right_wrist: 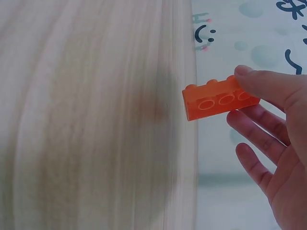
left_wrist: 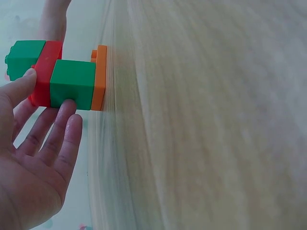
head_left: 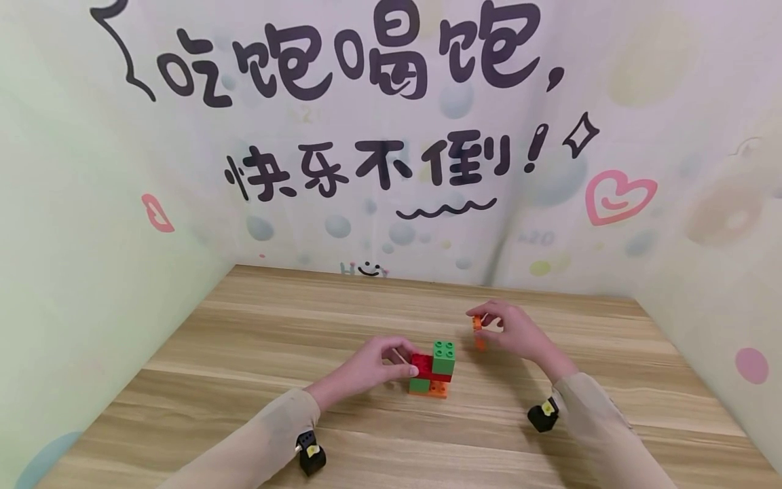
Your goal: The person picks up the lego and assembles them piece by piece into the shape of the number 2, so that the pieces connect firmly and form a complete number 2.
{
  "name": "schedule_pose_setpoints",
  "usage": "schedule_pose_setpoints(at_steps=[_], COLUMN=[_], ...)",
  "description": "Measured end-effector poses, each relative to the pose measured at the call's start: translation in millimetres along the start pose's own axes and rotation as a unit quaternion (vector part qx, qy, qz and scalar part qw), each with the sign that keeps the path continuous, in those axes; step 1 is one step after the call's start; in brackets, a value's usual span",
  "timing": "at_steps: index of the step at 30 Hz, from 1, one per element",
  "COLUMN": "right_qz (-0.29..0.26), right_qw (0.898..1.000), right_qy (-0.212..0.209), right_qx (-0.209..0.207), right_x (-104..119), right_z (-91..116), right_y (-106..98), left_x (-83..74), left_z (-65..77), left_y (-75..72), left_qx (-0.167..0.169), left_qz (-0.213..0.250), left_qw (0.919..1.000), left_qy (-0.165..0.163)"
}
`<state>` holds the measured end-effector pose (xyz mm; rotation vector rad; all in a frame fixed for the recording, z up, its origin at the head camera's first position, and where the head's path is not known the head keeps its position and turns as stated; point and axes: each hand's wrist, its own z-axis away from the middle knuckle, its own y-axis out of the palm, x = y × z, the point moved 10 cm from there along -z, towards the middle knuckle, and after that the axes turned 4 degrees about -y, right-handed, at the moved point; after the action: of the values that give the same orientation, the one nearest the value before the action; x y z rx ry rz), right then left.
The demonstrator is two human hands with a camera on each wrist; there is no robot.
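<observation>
A small stack of toy building bricks stands upright on the wooden table. Its base is a flat orange brick (head_left: 438, 390), with a green brick (left_wrist: 73, 85) on one side of it. Across that lies a red brick (head_left: 441, 377), topped at its right end by another green brick (head_left: 443, 358). My left hand (head_left: 374, 361) pinches the red brick at its left end, thumb in front, while a fingertip touches the lower green brick. Farther back and to the right, my right hand (head_left: 514, 331) pinches an orange brick (right_wrist: 211, 101) by one end, above the table.
The wooden table (head_left: 244, 421) meets a printed wall sheet (head_left: 342, 238) at the back, and pale walls rise on both sides. A small black device (head_left: 312, 456) hangs at the left wrist, and a similar black device (head_left: 542, 415) at the right.
</observation>
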<state>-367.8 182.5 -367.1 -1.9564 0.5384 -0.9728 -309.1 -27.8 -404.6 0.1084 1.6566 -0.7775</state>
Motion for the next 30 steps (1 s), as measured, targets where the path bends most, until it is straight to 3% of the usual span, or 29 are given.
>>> schedule_pose_setpoints(at_steps=[14,30], right_qz=[-0.02,-0.041], right_qw=[1.0,0.999], right_qy=[-0.02,-0.004], right_qx=[-0.008,0.002], right_x=[5.6,6.6], right_z=[0.9,4.1], right_y=[-3.0,-6.2], left_x=[-0.6,0.4], left_z=[0.0,0.0], left_y=[0.7,0.5], left_qx=[0.003,0.005], left_qz=[0.003,0.0], left_qw=[1.0,1.0], left_qy=[0.0,-0.005])
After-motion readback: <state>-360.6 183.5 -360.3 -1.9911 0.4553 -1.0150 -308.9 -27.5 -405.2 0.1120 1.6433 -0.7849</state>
